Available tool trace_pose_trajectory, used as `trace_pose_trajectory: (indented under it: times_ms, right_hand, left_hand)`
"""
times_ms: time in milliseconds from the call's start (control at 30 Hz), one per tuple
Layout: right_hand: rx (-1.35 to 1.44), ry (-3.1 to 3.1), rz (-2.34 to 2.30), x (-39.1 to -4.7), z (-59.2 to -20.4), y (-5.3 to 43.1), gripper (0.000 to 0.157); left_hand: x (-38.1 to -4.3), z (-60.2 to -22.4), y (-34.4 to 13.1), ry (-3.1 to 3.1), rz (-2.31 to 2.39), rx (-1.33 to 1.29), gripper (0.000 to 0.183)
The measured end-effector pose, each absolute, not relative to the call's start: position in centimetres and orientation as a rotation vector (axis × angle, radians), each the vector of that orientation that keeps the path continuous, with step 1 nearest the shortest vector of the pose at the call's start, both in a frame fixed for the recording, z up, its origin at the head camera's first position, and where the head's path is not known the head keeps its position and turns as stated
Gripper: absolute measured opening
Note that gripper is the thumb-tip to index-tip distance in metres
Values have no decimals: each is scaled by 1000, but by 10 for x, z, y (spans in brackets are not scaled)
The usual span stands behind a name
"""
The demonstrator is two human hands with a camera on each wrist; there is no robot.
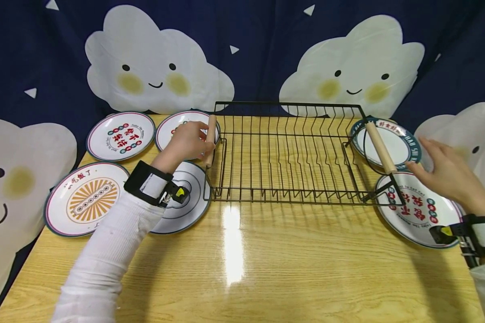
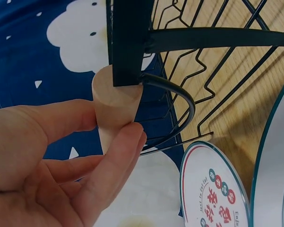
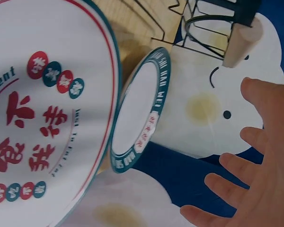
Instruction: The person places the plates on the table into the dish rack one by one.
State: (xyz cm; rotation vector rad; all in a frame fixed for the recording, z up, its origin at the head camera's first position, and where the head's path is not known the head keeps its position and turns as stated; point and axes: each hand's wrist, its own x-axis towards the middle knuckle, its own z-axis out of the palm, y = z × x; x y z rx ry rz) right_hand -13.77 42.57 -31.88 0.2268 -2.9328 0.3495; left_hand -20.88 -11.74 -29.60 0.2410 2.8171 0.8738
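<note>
A black wire dish rack [image 1: 287, 134] with a wooden handle at each end stands on the table. My left hand [image 1: 189, 140] grips the left wooden handle [image 1: 211, 130]; in the left wrist view, thumb and fingers [image 2: 123, 156] are around the handle [image 2: 116, 97]. My right hand [image 1: 448, 168] is spread beside the right handle [image 1: 381, 148]. In the right wrist view a gap shows between its fingertips and that handle [image 3: 243, 43]. Below this hand lies a plate with red characters [image 1: 418, 208]; a teal-rimmed plate [image 1: 384, 143] lies behind it, partly under the rack's right end.
Left of the rack lie a red-lettered plate [image 1: 121, 137], an orange sunburst plate [image 1: 90, 199], a plate partly behind the left hand [image 1: 169, 125] and a grey-ringed plate [image 1: 186, 211]. A dark cloth with clouds [image 1: 258, 27] hangs behind the wooden table [image 1: 291, 269].
</note>
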Motion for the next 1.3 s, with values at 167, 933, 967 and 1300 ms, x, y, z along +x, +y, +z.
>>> trace_pose_trajectory:
  times_ms: [167, 933, 967, 1300]
  right_hand:
    - [212, -2959, 378, -139, -328, 434, 66]
    - [-20, -3283, 425, -132, -356, 482, 72]
    - [-30, -3292, 420, -131, -356, 483, 72]
    - [-215, -3341, 321, -123, -364, 491, 74]
  left_hand:
    - [-207, -295, -116, 2844, 850, 259, 51]
    - [-204, -293, -112, 2778, 917, 235, 50]
    - [-204, -293, -112, 2781, 918, 238, 50]
    - [-203, -294, -113, 2745, 976, 250, 48]
